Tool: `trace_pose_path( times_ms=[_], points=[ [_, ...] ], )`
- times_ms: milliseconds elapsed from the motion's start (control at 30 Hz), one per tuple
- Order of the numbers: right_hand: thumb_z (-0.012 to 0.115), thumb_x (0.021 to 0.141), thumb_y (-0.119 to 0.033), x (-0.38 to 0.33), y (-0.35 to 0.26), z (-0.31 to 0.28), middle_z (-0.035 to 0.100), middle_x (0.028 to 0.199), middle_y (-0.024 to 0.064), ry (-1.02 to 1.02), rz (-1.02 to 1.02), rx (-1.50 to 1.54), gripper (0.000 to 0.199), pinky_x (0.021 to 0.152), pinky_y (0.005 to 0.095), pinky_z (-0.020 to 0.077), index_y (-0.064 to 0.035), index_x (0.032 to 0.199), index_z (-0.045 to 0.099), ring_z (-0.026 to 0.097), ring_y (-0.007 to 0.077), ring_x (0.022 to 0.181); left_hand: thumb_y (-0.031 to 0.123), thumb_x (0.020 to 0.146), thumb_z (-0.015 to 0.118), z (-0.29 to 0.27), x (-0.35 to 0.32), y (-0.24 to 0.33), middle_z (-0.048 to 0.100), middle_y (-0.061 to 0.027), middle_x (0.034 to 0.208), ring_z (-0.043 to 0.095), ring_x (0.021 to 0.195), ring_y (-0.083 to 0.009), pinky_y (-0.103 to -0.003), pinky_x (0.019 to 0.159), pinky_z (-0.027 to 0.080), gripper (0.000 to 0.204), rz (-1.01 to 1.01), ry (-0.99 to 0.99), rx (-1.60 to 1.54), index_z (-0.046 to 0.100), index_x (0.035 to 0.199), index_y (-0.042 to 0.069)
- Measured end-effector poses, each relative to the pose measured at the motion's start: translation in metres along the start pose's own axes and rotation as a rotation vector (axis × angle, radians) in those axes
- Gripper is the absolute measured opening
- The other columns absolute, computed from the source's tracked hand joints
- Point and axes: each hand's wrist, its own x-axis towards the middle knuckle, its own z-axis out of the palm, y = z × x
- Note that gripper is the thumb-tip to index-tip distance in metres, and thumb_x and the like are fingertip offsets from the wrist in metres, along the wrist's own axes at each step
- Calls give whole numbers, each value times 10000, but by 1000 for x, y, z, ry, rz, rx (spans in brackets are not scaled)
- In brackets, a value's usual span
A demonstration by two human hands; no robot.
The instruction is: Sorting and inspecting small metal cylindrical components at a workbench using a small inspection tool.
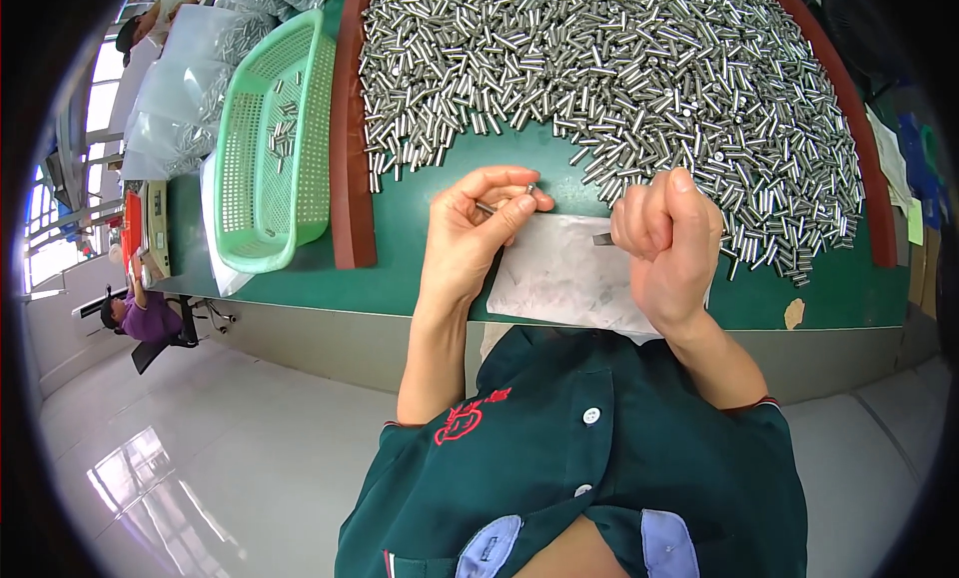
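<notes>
My left hand (475,233) pinches a small silver metal pin (529,189) between thumb and forefinger, just above the green table top (420,203). My right hand (669,243) is closed in a fist around a thin dark tool whose tip (602,239) pokes out to the left. Both hands hover over a worn white sheet (564,278) at the table's near edge. A large heap of similar silver pins (619,68) covers the table beyond the hands.
A light green plastic basket (275,148) with a few pins stands left of a brown wooden border strip (350,148). Clear bags of pins (190,88) lie further left. Another person in purple (145,313) sits at the far left. A grey shiny floor lies below.
</notes>
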Motion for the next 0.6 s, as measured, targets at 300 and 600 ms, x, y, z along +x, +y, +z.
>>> trace_pose_path(
  times_ms=[300,600],
  points=[
    [324,880,-169,1,0,0,277,462,-9,0,0,-15,372,417,228,200,-69,523,287,249,70,432,-10,775,529,2,-1,0,616,-93,783,405,517,-15,-146,454,322,115,20,-13,110,567,884,-10],
    [280,888,-220,1,1,1,231,422,-12,3,-18,-98,388,390,236,174,-96,521,271,156,71,396,126,858,414,-8,3,4,577,-118,815,455,589,-82,-193,548,386,149,0,-58,-280,501,875,6]
  ],
)
